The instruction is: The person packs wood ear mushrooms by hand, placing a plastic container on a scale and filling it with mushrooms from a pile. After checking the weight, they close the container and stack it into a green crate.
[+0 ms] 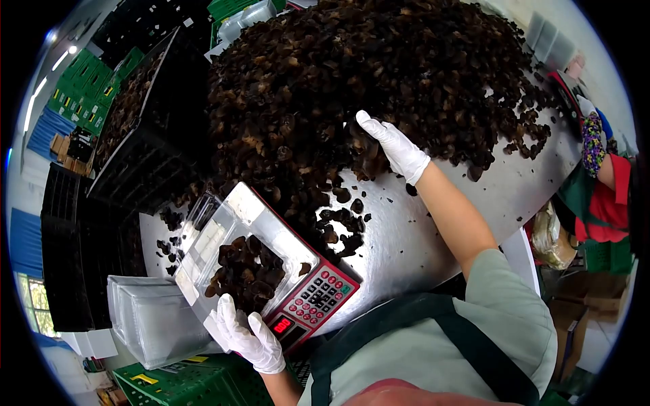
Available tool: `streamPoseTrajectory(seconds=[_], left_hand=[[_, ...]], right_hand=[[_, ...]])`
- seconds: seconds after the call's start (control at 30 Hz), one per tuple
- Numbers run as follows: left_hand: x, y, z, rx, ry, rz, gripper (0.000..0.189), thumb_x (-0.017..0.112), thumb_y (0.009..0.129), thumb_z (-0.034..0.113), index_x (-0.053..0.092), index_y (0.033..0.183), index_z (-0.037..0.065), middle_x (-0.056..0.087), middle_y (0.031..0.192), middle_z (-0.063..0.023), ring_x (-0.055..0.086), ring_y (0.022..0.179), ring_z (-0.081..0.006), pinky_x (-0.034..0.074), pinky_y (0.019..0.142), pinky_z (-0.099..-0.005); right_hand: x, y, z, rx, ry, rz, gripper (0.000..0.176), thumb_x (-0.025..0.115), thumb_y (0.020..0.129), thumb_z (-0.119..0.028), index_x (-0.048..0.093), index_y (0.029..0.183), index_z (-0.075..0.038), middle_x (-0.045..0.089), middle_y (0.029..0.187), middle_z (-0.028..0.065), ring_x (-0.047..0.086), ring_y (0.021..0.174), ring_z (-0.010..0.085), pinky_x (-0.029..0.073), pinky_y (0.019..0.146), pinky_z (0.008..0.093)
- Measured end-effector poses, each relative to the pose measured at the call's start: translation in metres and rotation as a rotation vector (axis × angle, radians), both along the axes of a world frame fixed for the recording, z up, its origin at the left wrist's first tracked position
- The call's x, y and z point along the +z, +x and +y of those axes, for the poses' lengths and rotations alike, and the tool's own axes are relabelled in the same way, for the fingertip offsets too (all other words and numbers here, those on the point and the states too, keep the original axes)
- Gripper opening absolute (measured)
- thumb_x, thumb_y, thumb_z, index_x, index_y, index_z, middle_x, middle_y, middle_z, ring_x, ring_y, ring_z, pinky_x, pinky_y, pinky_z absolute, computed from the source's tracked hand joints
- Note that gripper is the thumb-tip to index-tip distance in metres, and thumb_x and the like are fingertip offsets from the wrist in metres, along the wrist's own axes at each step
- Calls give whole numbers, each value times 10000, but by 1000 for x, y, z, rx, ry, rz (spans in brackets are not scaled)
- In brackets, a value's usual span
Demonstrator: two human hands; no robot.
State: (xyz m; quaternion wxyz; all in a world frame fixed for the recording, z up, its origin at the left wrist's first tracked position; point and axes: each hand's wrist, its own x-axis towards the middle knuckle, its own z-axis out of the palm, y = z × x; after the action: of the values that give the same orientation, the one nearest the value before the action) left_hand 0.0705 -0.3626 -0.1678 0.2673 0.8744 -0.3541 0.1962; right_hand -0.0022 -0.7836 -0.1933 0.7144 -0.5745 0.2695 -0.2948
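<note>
Here, gloved hands weigh out dark dried fungus on a scale (318, 294).

The left hand (245, 336) is closed on the near rim of a clear plastic tray (223, 227), which sits on the scale and holds a small heap of fungus pieces (247, 271). The right hand (396, 147) reaches to the edge of the big fungus pile (379, 61) on the metal table (420, 230), fingers bent down into it; whether it grips any pieces cannot be told. A stack of empty trays (149, 318) stands just beside the scale.
</note>
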Motion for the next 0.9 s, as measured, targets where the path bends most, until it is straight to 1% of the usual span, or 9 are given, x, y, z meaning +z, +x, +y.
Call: streamPoseTrajectory(seconds=[0.1, 0.17, 0.23, 0.37, 0.43, 0.57, 0.73, 0.83, 0.9], left_hand=[[-4, 2, 2, -20, -35, 19, 490, 544, 1023, 235, 508, 1429, -36, 608, 1389, -179, 548, 1279, -393, 295, 1179, -540], [-6, 3, 5, -31, -45, 16, 489, 545, 1022, 229, 507, 1432, -36, 607, 1391, -177, 546, 1283, -386, 293, 1180, -538], [-7, 2, 8, -34, -14, 84, 468, 517, 1051, 234, 466, 1462, 15, 521, 1479, -140, 435, 1383, -370, 477, 1057, -430], [-4, 2, 4, -30, -12, 52, 451, 519, 1046, 218, 492, 1446, 13, 544, 1454, -148, 452, 1356, -377, 430, 1096, -444], [4, 2, -1, -58, -1, 10, 464, 542, 1017, 200, 513, 1430, -10, 598, 1395, -173, 549, 1270, -383, 295, 1168, -544], [8, 0, -3, -73, -13, 10, 436, 543, 1024, 195, 540, 1406, -15, 606, 1383, -155, 531, 1221, -370, 322, 1154, -493], [9, 3, -1, -98, -27, 22, 493, 624, 958, 186, 546, 1411, 9, 613, 1351, -172, 541, 1281, -372, 301, 1170, -546], [11, 1, 1, -52, -115, 101, 606, 701, 905, 190, 509, 1440, -20, 603, 1362, -202, 538, 1286, -403, 287, 1186, -552], [8, 1, 4, -55, -227, 105, 632, 718, 899, 146, 482, 1460, -26, 577, 1403, -242, 517, 1325, -412, 320, 1178, -505]], right_hand=[[15, -13, -10, 40, -154, 358, 778, 598, 897, -733, 662, 1242, -38, 674, 1124, 48, 595, 918, 119, 491, 760, 284], [7, -14, -12, 20, -68, 291, 735, 590, 899, -734, 677, 1227, -81, 672, 1129, 37, 572, 879, 109, 470, 684, 302], [8, -16, -13, 92, 189, 122, 679, 598, 907, -714, 690, 1228, -123, 693, 1054, -1, 572, 874, 80, 451, 642, 307], [1, -18, -25, 331, 490, -132, 597, 607, 956, -620, 694, 1231, -98, 729, 1071, 9, 630, 754, 76, 406, 474, 212], [1, -17, -21, 327, 558, -166, 606, 596, 963, -618, 690, 1234, -85, 731, 1082, 36, 631, 715, 86, 392, 442, 196], [9, -10, -6, 376, 680, -238, 647, 568, 971, -632, 674, 1256, -61, 731, 1097, 100, 639, 692, 105, 419, 428, 191], [23, 12, 21, 434, 594, -193, 604, 608, 973, -582, 666, 1232, -40, 728, 1065, 124, 635, 708, 128, 441, 430, 198], [52, 41, 56, 516, 238, -101, 418, 593, 1022, -408, 687, 1187, -35, 711, 1034, 106, 618, 713, 97, 458, 456, 188], [92, 56, 95, 618, 80, -28, 239, 708, 950, -250, 721, 1091, -57, 685, 956, 21, 606, 735, 45, 477, 555, 180]])
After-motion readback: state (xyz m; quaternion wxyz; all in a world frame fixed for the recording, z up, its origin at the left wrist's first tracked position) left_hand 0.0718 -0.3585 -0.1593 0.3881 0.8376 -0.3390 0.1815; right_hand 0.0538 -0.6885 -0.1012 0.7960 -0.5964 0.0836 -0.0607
